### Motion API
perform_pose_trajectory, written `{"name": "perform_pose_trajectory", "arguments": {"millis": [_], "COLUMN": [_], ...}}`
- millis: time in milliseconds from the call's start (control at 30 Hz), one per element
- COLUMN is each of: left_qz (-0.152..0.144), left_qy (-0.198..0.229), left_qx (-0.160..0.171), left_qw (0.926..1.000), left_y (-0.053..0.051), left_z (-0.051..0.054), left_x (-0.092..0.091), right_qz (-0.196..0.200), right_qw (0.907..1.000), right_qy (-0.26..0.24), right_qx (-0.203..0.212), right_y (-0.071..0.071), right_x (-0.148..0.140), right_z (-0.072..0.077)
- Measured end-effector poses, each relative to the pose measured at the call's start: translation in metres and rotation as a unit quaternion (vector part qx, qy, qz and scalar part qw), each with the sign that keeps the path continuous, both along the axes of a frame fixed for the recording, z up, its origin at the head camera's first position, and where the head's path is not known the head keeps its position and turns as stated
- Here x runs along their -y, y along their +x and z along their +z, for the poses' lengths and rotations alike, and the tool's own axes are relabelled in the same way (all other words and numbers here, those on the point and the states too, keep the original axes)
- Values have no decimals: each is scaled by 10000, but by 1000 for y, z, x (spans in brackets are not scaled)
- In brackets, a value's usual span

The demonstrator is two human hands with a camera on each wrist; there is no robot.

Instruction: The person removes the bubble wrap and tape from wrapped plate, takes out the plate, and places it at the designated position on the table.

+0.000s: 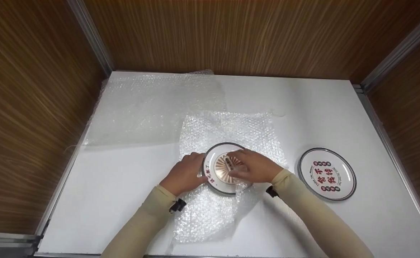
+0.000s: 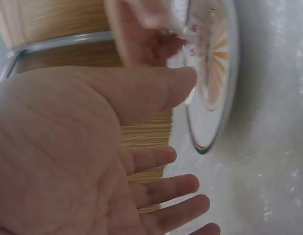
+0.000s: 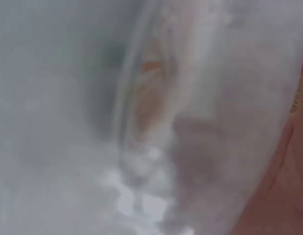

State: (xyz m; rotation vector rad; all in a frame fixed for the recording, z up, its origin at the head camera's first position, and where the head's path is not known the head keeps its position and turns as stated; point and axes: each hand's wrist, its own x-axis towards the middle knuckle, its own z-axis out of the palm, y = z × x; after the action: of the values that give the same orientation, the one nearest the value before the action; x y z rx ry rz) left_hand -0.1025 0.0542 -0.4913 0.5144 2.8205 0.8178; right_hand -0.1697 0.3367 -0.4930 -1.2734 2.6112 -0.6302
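A round plate point(image 1: 213, 182) with a dark rim, red characters and an orange sunburst lies on a sheet of bubble wrap point(image 1: 199, 222). My left hand point(image 1: 186, 173) is at the plate's left edge, thumb by the rim; in the left wrist view its fingers point(image 2: 166, 183) are extended and hold nothing. Over the plate's right part, my right hand point(image 1: 258, 166) pinches a flap of the bubble wrap, drawn partly across the plate. That translucent flap point(image 3: 210, 161) blurs most of the right wrist view, hiding the right fingertips there.
A second plate point(image 1: 327, 173) with red and black lettering lies to the right on the white table point(image 1: 382, 215). Another bubble wrap sheet point(image 1: 141, 107) is spread at the back left. Wood-grain panels point(image 1: 231, 36) enclose the table at the back and sides.
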Motion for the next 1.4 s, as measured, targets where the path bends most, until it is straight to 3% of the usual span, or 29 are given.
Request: {"name": "perform_pose_trajectory", "arguments": {"millis": [167, 267, 367, 600, 767, 900, 967, 1067, 1133, 1233, 1300, 1400], "left_qz": [-47, -143, -199, -143, -261, -101, 226, 935, 1410, 1925, 2085, 2171], "left_qy": [-102, -11, 125, 49, 32, 120, 192, 231, 156, 42, 14, 101], "left_qx": [237, 248, 153, 150, 170, 129, -36, -270, -225, 305, 711, 1049], "left_qw": [9997, 9996, 9996, 9998, 9995, 9998, 9996, 9950, 9896, 9808, 9754, 9704], "left_y": [0, -2, -6, -15, -19, -21, -22, -26, -29, -32, -32, -32], "left_z": [-15, -15, -13, -9, -11, -14, -13, -12, -10, -9, -9, -11], "left_x": [1, 4, 7, 15, 17, 22, 25, 31, 37, 49, 55, 61], "right_qz": [345, 515, 602, 603, 565, 687, 719, 535, 163, -710, -1341, -2022], "right_qw": [9994, 9983, 9959, 9807, 9731, 9815, 9865, 9888, 9902, 9917, 9874, 9729], "right_qy": [47, 174, 303, 578, 577, 470, 487, 674, 728, 718, 792, 1082], "right_qx": [40, 195, 611, 1766, 2158, 1724, 1391, 1221, 1184, 800, 275, -305], "right_y": [16, 27, 38, 52, 60, 65, 66, 61, 53, 37, 26, 6], "right_x": [-21, -42, -65, -100, -112, -109, -105, -103, -104, -105, -105, -104], "right_z": [19, 31, 39, 32, 25, 21, 18, 18, 22, 27, 28, 27]}}
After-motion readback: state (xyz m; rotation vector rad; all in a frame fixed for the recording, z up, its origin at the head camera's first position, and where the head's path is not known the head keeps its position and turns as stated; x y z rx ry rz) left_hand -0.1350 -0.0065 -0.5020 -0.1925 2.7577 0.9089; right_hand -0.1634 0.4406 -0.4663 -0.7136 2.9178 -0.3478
